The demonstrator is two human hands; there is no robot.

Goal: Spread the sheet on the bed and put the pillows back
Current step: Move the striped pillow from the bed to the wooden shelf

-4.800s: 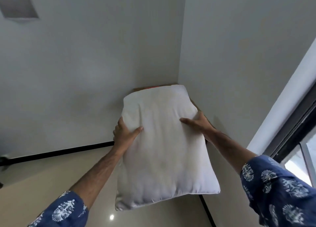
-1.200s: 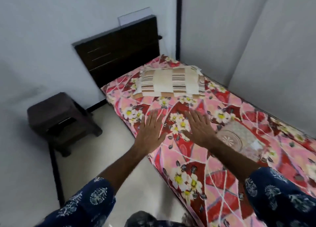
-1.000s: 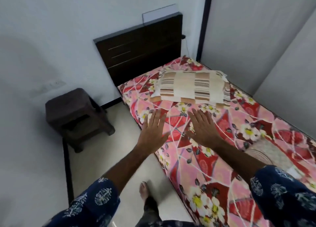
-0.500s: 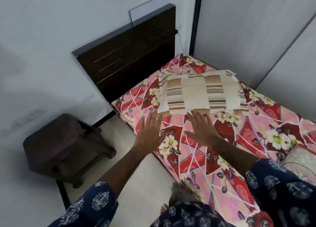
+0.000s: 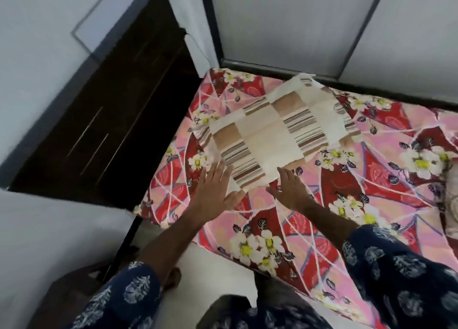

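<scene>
Reaching from the bedside, your left hand (image 5: 215,191) lies flat with its fingers straight, its grip released, its fingertips at the near left corner of the striped pillow (image 5: 273,132). That pillow rests on the floral sheet (image 5: 334,194) near the dark headboard (image 5: 119,110). Your right hand (image 5: 291,188) is likewise spread and grasping nothing, at the pillow's near edge.

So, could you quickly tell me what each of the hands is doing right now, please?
Left hand: open, holding nothing, at the striped beige pillow's near edge.
Right hand: open, holding nothing.
</scene>
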